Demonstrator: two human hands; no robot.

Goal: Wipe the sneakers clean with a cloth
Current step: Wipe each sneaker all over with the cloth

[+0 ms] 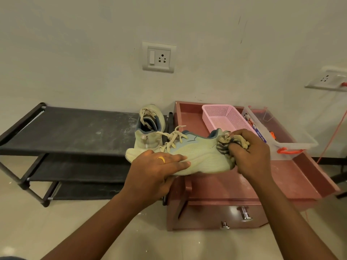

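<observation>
A pale green sneaker (203, 156) with beige laces lies on its side in the air, toe to the left and heel to the right. My left hand (159, 166), with a gold ring, grips its sole side, fingers laid along the lower edge and thumb hidden underneath. My right hand (251, 152) clutches a bunched striped beige cloth (228, 143) and presses it against the heel end. The second sneaker (149, 126) stands at the right end of the black rack's top shelf, behind the held one.
A dusty black shoe rack (75, 128) stands on the left. On the right is a reddish-brown cabinet (234, 184) with metal knobs, carrying a pink basket (225, 117) and a clear plastic box (281, 132). Wall sockets (158, 57) sit above.
</observation>
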